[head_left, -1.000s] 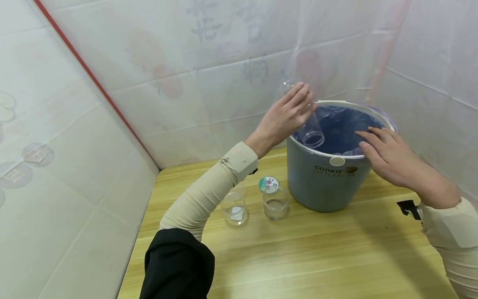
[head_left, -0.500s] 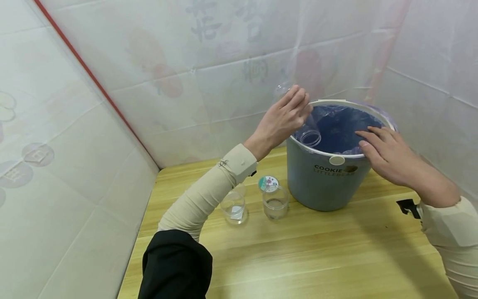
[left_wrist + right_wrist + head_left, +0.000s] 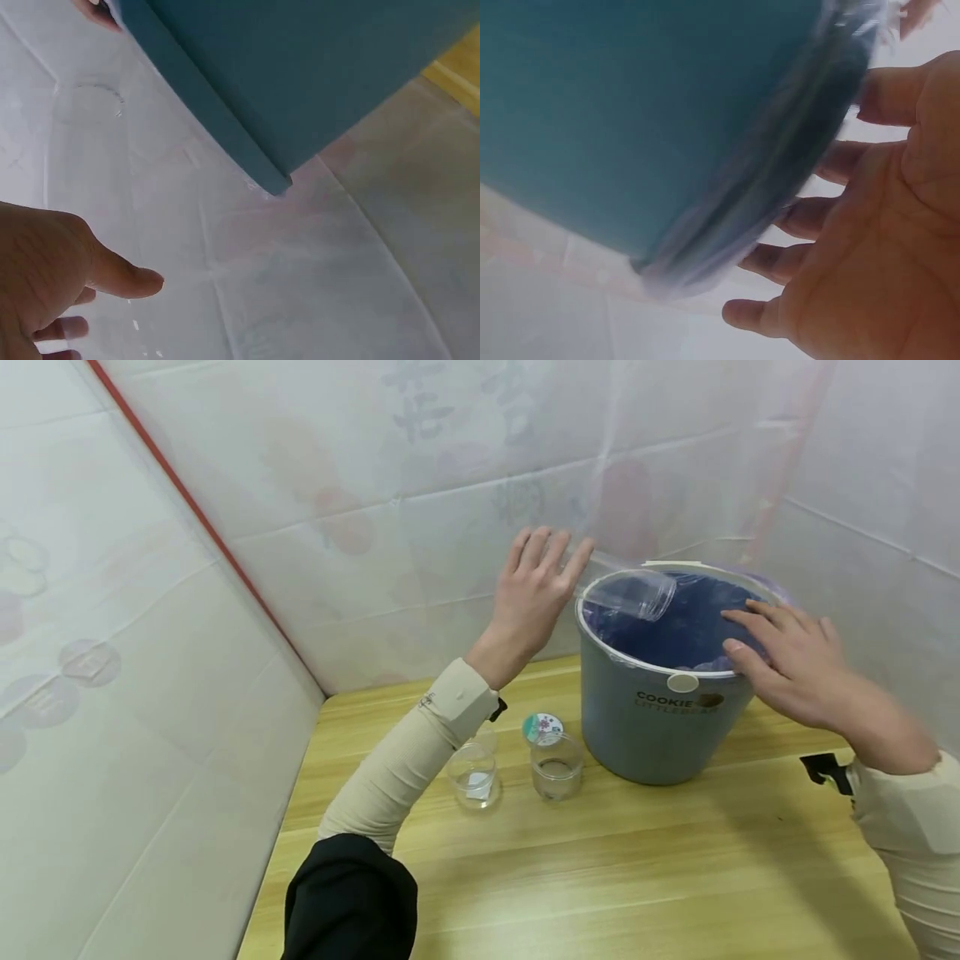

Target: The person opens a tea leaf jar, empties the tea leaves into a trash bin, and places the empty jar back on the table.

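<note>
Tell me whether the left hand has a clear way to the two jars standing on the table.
Probably yes: the left hand is open and holds nothing, and the two jars stand uncovered below its forearm, beside the bin.

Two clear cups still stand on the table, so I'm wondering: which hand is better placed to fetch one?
Probably the left hand: open, empty, its arm above the cups. The right hand rests on the bin's rim, across it.

Wooden table [image 3: 637, 877]: grey bin [image 3: 660, 735], two clear jars [image 3: 556, 767] side by side, round lid [image 3: 542, 727] behind.
</note>
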`<move>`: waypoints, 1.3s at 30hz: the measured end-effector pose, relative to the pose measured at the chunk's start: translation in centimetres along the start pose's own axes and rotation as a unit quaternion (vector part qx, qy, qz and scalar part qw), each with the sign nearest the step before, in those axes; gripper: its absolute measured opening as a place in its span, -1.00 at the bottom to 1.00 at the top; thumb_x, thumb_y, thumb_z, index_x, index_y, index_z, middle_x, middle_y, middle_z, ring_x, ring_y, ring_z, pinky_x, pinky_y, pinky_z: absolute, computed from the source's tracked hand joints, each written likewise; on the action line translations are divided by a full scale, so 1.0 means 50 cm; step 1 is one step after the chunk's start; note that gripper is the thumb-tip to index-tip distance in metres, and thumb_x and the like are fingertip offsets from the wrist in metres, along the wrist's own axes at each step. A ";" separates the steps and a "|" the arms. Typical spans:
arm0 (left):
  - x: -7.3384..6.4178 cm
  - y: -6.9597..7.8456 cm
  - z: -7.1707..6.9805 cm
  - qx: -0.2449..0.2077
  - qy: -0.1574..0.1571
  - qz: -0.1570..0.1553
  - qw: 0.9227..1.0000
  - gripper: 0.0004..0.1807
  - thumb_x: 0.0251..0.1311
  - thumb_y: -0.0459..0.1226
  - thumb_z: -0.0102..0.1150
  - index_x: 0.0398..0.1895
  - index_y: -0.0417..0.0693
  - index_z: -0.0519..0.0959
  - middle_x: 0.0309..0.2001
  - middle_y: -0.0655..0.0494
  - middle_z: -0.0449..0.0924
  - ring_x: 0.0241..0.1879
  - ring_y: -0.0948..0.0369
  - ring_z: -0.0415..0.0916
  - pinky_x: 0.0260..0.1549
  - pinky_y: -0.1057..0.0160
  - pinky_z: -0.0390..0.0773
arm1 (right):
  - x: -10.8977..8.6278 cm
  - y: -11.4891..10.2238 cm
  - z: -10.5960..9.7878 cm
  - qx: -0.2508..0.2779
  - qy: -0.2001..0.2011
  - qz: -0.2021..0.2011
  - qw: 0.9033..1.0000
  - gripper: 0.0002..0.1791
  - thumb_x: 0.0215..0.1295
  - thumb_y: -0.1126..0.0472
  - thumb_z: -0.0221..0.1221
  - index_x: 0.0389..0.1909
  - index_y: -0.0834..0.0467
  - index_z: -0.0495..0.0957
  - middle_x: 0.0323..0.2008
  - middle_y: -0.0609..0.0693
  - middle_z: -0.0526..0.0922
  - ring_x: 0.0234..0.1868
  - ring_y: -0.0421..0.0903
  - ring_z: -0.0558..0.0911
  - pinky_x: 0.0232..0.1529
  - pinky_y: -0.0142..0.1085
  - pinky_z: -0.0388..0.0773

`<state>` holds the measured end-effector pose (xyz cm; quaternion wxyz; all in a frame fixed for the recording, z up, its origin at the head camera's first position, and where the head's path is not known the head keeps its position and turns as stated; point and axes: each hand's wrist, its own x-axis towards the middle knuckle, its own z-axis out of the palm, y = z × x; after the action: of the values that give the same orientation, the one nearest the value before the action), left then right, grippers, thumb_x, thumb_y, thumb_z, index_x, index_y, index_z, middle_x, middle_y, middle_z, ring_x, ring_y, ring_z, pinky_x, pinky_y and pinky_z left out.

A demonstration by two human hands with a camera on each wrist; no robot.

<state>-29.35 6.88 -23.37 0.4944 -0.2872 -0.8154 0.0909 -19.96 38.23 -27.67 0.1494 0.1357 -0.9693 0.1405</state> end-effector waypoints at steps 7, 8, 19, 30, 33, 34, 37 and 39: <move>-0.060 -0.016 -0.026 -0.131 -0.008 -0.068 0.989 -0.39 0.26 -0.54 -0.08 0.35 0.03 0.49 0.20 0.00 0.61 0.22 -0.01 0.49 0.31 0.10 0.45 | 0.000 -0.042 -0.018 0.022 0.025 -0.024 0.999 -0.41 0.62 0.04 -0.17 0.55 0.16 0.15 0.58 0.38 0.01 0.60 0.42 -0.14 0.41 0.52 -0.36; -0.070 -0.018 -0.029 -0.146 -0.012 -0.074 0.986 -0.41 0.27 -0.53 -0.01 0.35 0.00 0.48 0.20 -0.01 0.60 0.20 -0.01 0.49 0.29 0.10 0.46 | 0.000 -0.049 -0.019 0.025 0.029 -0.030 0.999 -0.41 0.62 0.04 -0.16 0.56 0.15 0.15 0.58 0.38 0.02 0.61 0.41 -0.16 0.42 0.51 -0.41; -0.214 -0.036 -0.067 -0.269 -0.042 -0.164 0.948 -0.26 0.14 -0.25 0.47 0.39 -0.12 0.40 0.20 -0.08 0.61 0.15 -0.01 0.54 0.11 0.08 0.62 | -0.012 -0.131 0.007 0.086 0.133 -0.136 0.978 -0.49 0.50 0.16 0.06 0.40 0.23 0.40 0.46 0.38 0.31 0.56 0.39 0.11 0.58 0.29 -0.23; -0.373 -0.040 -0.090 -0.319 -0.033 -0.260 0.911 -0.29 0.04 -0.16 0.54 0.23 -0.30 0.49 0.10 -0.19 0.60 0.10 -0.10 0.58 0.10 -0.08 0.62 | -0.040 -0.222 0.088 0.126 0.197 -0.239 0.942 -0.46 0.55 -0.08 -0.02 0.27 0.24 0.52 0.41 0.28 0.43 0.55 0.27 0.21 0.58 0.27 -0.09; -0.411 -0.039 -0.092 -0.329 -0.038 -0.285 0.899 -0.31 0.01 -0.17 0.56 0.20 -0.27 0.51 0.06 -0.18 0.60 0.04 -0.08 0.58 0.04 -0.07 0.62 | -0.039 -0.232 0.124 0.131 0.199 -0.256 0.937 -0.46 0.57 -0.09 -0.06 0.24 0.24 0.54 0.39 0.29 0.44 0.52 0.30 0.25 0.57 0.24 -0.04; -0.424 -0.038 -0.093 -0.333 -0.040 -0.294 0.895 -0.31 0.01 -0.17 0.56 0.19 -0.25 0.51 0.06 -0.18 0.60 0.04 -0.08 0.58 0.03 -0.07 0.62 | -0.040 -0.233 0.135 0.129 0.193 -0.257 0.938 -0.46 0.57 -0.08 -0.07 0.24 0.24 0.54 0.39 0.29 0.44 0.51 0.31 0.25 0.57 0.23 -0.03; -0.461 -0.035 -0.093 -0.340 -0.053 -0.316 0.884 -0.33 0.01 -0.19 0.57 0.19 -0.19 0.52 0.04 -0.14 0.62 0.03 -0.06 0.59 0.05 -0.06 0.62 | -0.045 -0.233 0.167 0.123 0.165 -0.248 0.947 -0.53 0.53 0.02 0.02 0.27 0.22 0.51 0.43 0.24 0.41 0.50 0.33 0.25 0.57 0.19 0.00; -0.485 -0.031 -0.090 -0.344 -0.062 -0.331 0.876 -0.33 0.00 -0.21 0.57 0.19 -0.18 0.51 0.05 -0.14 0.63 0.04 -0.06 0.60 0.03 -0.05 0.62 | -0.050 -0.231 0.185 0.119 0.150 -0.239 0.952 -0.56 0.49 0.10 0.08 0.28 0.20 0.50 0.44 0.22 0.40 0.50 0.35 0.25 0.54 0.20 0.03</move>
<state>-17.68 -8.55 -38.74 0.3138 -0.1460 -0.8718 -0.3467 -16.47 25.20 -34.30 0.3053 0.3571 -0.8513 0.2336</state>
